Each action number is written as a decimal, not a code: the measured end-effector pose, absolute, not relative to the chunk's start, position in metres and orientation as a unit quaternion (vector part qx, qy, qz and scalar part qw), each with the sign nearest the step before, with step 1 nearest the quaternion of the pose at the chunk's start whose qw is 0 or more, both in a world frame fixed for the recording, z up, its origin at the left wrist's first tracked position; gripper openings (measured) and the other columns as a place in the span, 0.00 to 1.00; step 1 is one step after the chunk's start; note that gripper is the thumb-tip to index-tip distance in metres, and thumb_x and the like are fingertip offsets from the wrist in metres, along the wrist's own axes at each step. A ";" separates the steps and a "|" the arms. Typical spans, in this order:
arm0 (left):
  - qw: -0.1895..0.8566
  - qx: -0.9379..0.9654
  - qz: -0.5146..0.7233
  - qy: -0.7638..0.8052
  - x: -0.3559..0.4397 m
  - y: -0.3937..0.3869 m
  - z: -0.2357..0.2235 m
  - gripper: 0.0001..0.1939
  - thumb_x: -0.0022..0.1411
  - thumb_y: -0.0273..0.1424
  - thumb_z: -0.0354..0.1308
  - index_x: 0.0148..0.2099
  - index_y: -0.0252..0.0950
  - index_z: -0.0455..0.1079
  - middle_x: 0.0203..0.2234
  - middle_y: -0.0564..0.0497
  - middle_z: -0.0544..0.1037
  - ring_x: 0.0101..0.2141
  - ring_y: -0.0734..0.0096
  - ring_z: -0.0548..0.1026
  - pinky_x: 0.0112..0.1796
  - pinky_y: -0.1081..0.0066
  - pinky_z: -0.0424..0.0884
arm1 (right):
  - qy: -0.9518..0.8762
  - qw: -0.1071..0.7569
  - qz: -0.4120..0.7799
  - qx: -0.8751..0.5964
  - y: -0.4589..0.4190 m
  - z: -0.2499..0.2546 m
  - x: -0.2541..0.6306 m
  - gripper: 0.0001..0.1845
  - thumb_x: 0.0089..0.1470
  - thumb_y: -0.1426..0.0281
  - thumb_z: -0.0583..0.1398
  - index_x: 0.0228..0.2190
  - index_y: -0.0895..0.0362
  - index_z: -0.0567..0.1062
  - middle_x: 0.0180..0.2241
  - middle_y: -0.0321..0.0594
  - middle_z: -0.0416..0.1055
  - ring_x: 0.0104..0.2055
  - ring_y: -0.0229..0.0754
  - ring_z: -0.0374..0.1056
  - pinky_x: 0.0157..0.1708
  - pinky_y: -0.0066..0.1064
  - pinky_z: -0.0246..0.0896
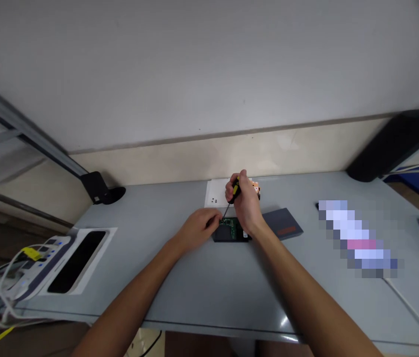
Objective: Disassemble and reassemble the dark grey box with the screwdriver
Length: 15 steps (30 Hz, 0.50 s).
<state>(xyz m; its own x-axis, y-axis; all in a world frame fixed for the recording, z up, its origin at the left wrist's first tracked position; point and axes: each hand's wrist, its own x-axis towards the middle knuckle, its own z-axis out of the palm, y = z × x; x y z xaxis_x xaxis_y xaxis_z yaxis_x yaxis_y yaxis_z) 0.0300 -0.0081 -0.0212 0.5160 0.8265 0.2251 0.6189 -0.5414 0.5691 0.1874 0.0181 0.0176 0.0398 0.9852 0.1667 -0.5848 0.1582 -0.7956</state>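
Note:
My right hand is wrapped round the black and yellow handle of a screwdriver. Its thin shaft slants down to the left, and the tip meets the upper left part of a green circuit board lying flat on the table. My left hand is closed at the board's left corner, its fingertips pinched together beside the screwdriver tip; what they hold, if anything, is hidden. Behind the board, several tiny dark screws lie on white paper. A dark grey flat cover rests right of the board, partly behind my right wrist.
An orange item sits behind my right hand. At left, a black-screened phone lies on paper beside a power strip with tangled cables. A blurred-out device with a white cable lies at right. A black cylinder leans behind it.

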 end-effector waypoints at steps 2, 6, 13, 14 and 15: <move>0.214 0.844 0.243 0.428 0.030 -0.008 -0.022 0.12 0.70 0.31 0.46 0.35 0.38 0.68 0.29 0.52 0.77 0.31 0.67 0.73 0.37 0.69 0.68 | -0.375 0.669 0.581 -0.272 0.017 0.016 0.188 0.31 0.47 0.39 0.68 0.29 0.50 0.63 0.20 0.26 0.57 0.22 0.34 0.53 0.24 0.29 0.50; 0.209 0.844 0.240 0.432 0.030 -0.007 -0.023 0.13 0.71 0.31 0.46 0.34 0.38 0.68 0.28 0.52 0.76 0.31 0.67 0.73 0.37 0.69 0.68 | -0.391 0.664 0.575 -0.274 0.017 0.013 0.192 0.30 0.47 0.43 0.69 0.30 0.49 0.62 0.21 0.26 0.59 0.24 0.36 0.55 0.25 0.30 0.53; 0.211 0.844 0.236 0.432 0.030 -0.008 -0.020 0.12 0.70 0.30 0.47 0.35 0.38 0.69 0.30 0.51 0.77 0.32 0.67 0.73 0.39 0.68 0.70 | -0.440 0.638 0.561 -0.291 0.018 0.013 0.200 0.25 0.51 0.43 0.66 0.30 0.51 0.70 0.25 0.33 0.63 0.28 0.38 0.59 0.28 0.31 0.56; 0.212 0.845 0.235 0.432 0.030 -0.009 -0.020 0.12 0.71 0.30 0.47 0.35 0.38 0.69 0.29 0.51 0.77 0.32 0.67 0.73 0.38 0.68 0.70 | -0.444 0.633 0.565 -0.288 0.018 0.014 0.200 0.25 0.52 0.42 0.65 0.31 0.51 0.71 0.25 0.33 0.63 0.28 0.39 0.60 0.28 0.32 0.56; 0.214 0.845 0.233 0.432 0.030 -0.008 -0.020 0.12 0.71 0.29 0.47 0.35 0.38 0.69 0.29 0.51 0.77 0.32 0.67 0.74 0.39 0.68 0.70 | -0.445 0.631 0.568 -0.285 0.018 0.014 0.200 0.25 0.52 0.42 0.65 0.33 0.51 0.73 0.25 0.33 0.64 0.28 0.39 0.60 0.28 0.32 0.56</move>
<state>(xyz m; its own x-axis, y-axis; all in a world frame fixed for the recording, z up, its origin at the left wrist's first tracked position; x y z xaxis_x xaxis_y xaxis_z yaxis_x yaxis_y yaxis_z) 0.0296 -0.0085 -0.0200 0.5181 0.8292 0.2098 0.6299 -0.5358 0.5622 0.2005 0.0177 0.0141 -0.0408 0.9704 0.2381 -0.4635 0.1928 -0.8649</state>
